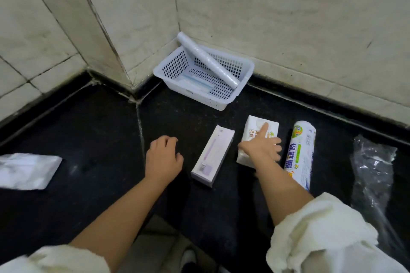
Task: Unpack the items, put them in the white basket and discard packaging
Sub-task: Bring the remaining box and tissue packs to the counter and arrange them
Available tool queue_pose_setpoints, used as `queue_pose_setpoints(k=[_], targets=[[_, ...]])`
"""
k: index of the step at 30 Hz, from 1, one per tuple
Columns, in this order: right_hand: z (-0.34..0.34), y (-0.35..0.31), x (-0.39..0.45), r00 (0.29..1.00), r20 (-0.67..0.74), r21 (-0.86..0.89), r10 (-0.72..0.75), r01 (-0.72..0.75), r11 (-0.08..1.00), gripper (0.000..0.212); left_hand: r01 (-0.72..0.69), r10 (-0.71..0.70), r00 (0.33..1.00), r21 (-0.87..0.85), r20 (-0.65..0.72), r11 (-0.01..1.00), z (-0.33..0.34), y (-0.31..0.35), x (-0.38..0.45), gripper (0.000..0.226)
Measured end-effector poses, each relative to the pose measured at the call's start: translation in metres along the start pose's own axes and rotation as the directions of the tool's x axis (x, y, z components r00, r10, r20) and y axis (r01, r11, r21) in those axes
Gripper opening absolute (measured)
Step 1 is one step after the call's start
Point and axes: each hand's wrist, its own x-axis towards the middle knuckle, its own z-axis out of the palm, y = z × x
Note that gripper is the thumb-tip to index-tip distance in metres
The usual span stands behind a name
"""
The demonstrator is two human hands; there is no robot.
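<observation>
A white perforated basket [224, 101] stands in the tiled corner on the dark counter. A clear-wrapped roll [208, 62] leans across it, and a flat blue-edged pack [195, 85] lies inside. In front lie a long pale purple box [213, 155], a white and orange carton [253, 131] and a printed wrapped roll [301, 153]. My right hand [261, 146] rests spread on the carton, index finger stretched forward, gripping nothing. My left hand [164, 157] hovers with fingers loosely curled, left of the purple box, holding nothing.
Crumpled clear plastic wrapping [375, 166] lies at the right on the counter. A white plastic bag [26, 170] lies at the far left. Tiled walls close off the back and left. A shoe shows at the bottom edge.
</observation>
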Motion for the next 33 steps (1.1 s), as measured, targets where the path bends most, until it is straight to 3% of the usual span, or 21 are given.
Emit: queue_pose_setpoints(k=[6, 10, 13, 17, 22, 26, 30, 33], targets=[[-0.026, 0.015, -0.008, 0.997, -0.058, 0.128, -0.056, 0.063, 0.99, 0.107, 0.055, -0.062, 0.997, 0.163, 0.039, 0.985, -0.014, -0.02, 0.005, 0.057], [-0.031, -0.023, -0.05, 0.92, -0.181, -0.037, -0.348, 0.347, 0.937, 0.103, 0.104, -0.111, 0.993, 0.164, 0.03, 0.981, -0.033, -0.052, 0.015, 0.058], [-0.006, -0.073, -0.093, 0.823, -0.1, -0.133, -0.56, 0.546, 0.827, 0.103, 0.145, -0.149, 0.989, 0.155, 0.017, 0.977, -0.052, -0.085, 0.02, 0.056], [0.054, -0.146, -0.153, 0.705, 0.068, -0.183, -0.706, 0.704, 0.686, 0.102, 0.217, -0.221, 0.975, 0.138, 0.013, 0.966, -0.08, -0.152, 0.015, 0.054], [0.127, -0.227, -0.21, 0.58, 0.223, -0.239, -0.783, 0.811, 0.533, 0.099, 0.328, -0.33, 0.944, 0.12, 0.0, 0.937, -0.11, -0.25, 0.003, 0.054], [0.17, -0.279, -0.232, 0.533, 0.263, -0.268, -0.804, 0.841, 0.469, 0.094, 0.43, -0.431, 0.902, 0.052, 0.001, 0.901, -0.127, -0.319, -0.004, 0.053], [0.209, -0.322, -0.228, 0.519, 0.299, -0.446, -0.801, 0.818, 0.363, 0.092, 0.543, -0.542, 0.84, -0.004, 0.016, 0.84, -0.122, -0.367, -0.015, 0.055], [0.229, -0.352, -0.213, 0.532, 0.315, -0.494, -0.786, 0.799, 0.342, 0.093, 0.618, -0.618, 0.785, -0.002, 0.048, 0.786, -0.11, -0.388, -0.018, 0.057]])
